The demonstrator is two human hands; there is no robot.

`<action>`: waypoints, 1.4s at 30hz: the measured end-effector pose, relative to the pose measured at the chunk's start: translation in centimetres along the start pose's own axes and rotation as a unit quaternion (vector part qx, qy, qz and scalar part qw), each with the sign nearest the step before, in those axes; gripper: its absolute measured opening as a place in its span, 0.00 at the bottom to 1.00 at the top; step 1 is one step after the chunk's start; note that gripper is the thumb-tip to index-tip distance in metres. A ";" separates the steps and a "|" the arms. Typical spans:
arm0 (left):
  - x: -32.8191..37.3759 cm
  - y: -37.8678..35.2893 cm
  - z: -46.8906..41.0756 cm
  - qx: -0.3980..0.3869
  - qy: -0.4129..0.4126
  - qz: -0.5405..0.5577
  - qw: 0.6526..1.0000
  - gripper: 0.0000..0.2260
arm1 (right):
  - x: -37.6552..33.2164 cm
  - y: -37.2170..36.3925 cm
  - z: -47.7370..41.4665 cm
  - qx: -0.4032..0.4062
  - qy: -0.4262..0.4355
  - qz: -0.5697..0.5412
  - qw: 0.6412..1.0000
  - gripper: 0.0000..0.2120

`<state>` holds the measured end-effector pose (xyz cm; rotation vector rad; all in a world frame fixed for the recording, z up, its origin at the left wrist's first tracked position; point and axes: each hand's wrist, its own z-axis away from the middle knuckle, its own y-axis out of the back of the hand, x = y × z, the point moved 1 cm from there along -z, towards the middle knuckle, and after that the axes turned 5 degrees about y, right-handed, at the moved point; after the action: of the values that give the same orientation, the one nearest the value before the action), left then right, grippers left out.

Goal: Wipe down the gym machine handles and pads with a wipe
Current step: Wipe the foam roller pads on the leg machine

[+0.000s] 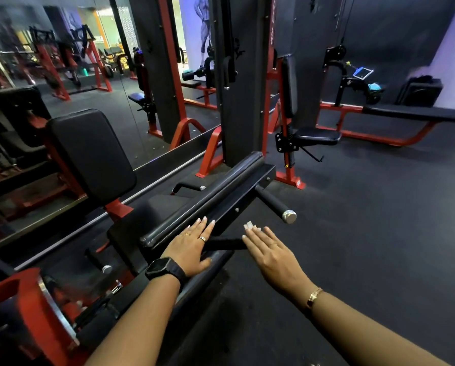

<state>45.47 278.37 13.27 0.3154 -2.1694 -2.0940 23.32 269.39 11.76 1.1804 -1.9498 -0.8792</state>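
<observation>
With your left hand (192, 247) flat, grip spread, on the black crossbar (247, 196) and your right hand (271, 252) equally flat over the near handle (223, 244), the white wipe (251, 225) at its fingertips looks unpinched and could drop to the open floor (353, 233) rightward, while the chrome-capped handle (275, 204) juts ahead.

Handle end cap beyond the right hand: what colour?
Shiny silver end cap on a black handle; head view.
</observation>
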 end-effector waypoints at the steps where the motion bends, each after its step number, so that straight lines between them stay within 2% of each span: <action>1: 0.0 0.0 0.0 -0.001 0.000 0.000 1.000 0.40 | 0.5 0.4 0.6 0.006 -0.011 0.002 1.000 0.22; 7: 0.0 -0.1 0.0 -0.003 -0.001 0.010 1.000 0.41 | -0.3 0.2 -2.4 0.006 -0.139 -0.002 0.990 0.20; 9: 0.0 -0.1 0.0 -0.002 0.001 0.010 1.000 0.41 | -1.5 -0.3 -2.6 -0.001 -0.128 -0.019 0.992 0.21; 14: 0.0 0.0 0.1 0.004 -0.001 0.003 1.000 0.40 | -1.1 0.4 1.1 -0.026 -0.018 -0.048 0.998 0.25; 16: 0.0 0.0 0.0 0.003 -0.001 0.002 1.000 0.40 | -0.2 1.2 2.1 0.014 -0.086 -0.109 0.990 0.27; 17: 0.0 0.0 0.0 0.003 -0.002 0.001 1.000 0.40 | 0.2 1.6 2.3 0.044 -0.155 -0.154 0.975 0.29; 19: 0.0 0.0 0.0 0.003 -0.002 0.005 1.000 0.40 | 0.6 2.4 2.1 0.084 -0.289 -0.253 0.920 0.31; 20: 0.0 0.0 0.0 0.003 -0.001 0.006 1.000 0.40 | 0.5 2.6 1.9 0.084 -0.330 -0.294 0.893 0.30; 22: 0.0 0.0 0.0 -0.002 -0.001 0.003 1.000 0.41 | 0.0 2.7 1.3 0.045 -0.355 -0.346 0.867 0.28; 25: -0.1 -0.1 0.0 -0.001 -0.002 0.000 1.000 0.41 | -1.1 1.9 0.4 0.002 -0.331 -0.357 0.874 0.28; 26: -0.1 -0.1 0.0 0.000 -0.003 0.000 1.000 0.41 | -1.1 1.7 0.0 0.002 -0.344 -0.370 0.863 0.27; 30: -0.1 -0.1 0.0 0.000 -0.003 0.002 1.000 0.41 | -1.1 1.4 -0.4 0.030 -0.461 -0.436 0.772 0.23; 33: -0.1 0.0 0.0 0.000 -0.004 0.000 1.000 0.41 | -3.0 1.5 0.4 0.069 -0.511 -0.430 0.741 0.24; 36: -0.1 0.0 -0.2 0.000 -0.005 0.002 1.000 0.41 | -4.1 1.5 -0.1 0.114 -0.486 -0.433 0.751 0.26; 38: 0.0 0.0 -0.1 -0.001 -0.006 0.000 1.000 0.41 | -3.2 1.2 -0.9 0.116 -0.484 -0.430 0.753 0.25; 40: 0.0 0.0 -0.1 -0.002 -0.005 -0.001 1.000 0.41 | -1.7 1.1 -1.5 0.081 -0.497 -0.425 0.752 0.22; 42: -0.1 -0.1 -0.1 -0.002 -0.005 0.003 1.000 0.41 | -0.5 1.0 -1.8 0.032 -0.484 -0.407 0.774 0.21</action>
<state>45.58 278.29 13.21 0.2994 -2.1679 -2.1014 24.50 269.86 13.45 1.8976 -2.1558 -2.2493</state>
